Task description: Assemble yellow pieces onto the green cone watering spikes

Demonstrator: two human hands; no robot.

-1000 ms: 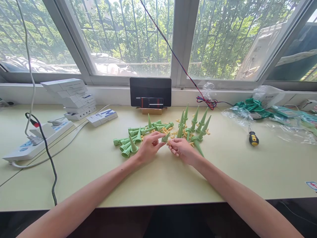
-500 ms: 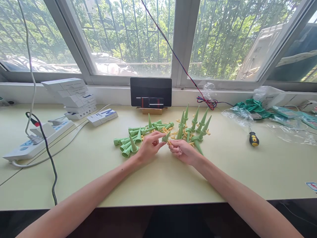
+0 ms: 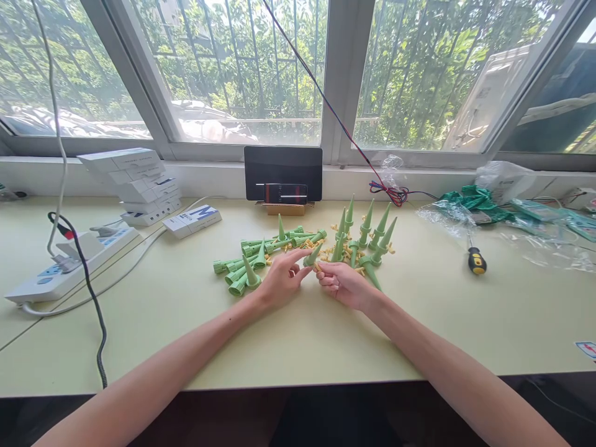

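Between the thumb and fingers of my left hand (image 3: 283,277) is a green cone (image 3: 313,255), its tip pointing up and to the right. My right hand (image 3: 343,284) pinches a small yellow piece (image 3: 317,267) against the cone's lower right side. Several green cones (image 3: 367,225) with yellow pieces stand behind my right hand, and one (image 3: 370,273) leans over beside it. Left of my left hand lie several green tubes (image 3: 238,284), with a few upright cones (image 3: 250,273) among them. Loose yellow pieces (image 3: 328,248) lie behind my hands.
A dark tablet (image 3: 283,167) with a phone (image 3: 285,194) before it stands at the back. White boxes (image 3: 146,180) and a power strip (image 3: 74,264) are on the left. A screwdriver (image 3: 477,261) and plastic bags (image 3: 503,180) lie on the right.
The green cone between my hands has tilted or shifted slightly to the right. Both hands have stayed almost in place.
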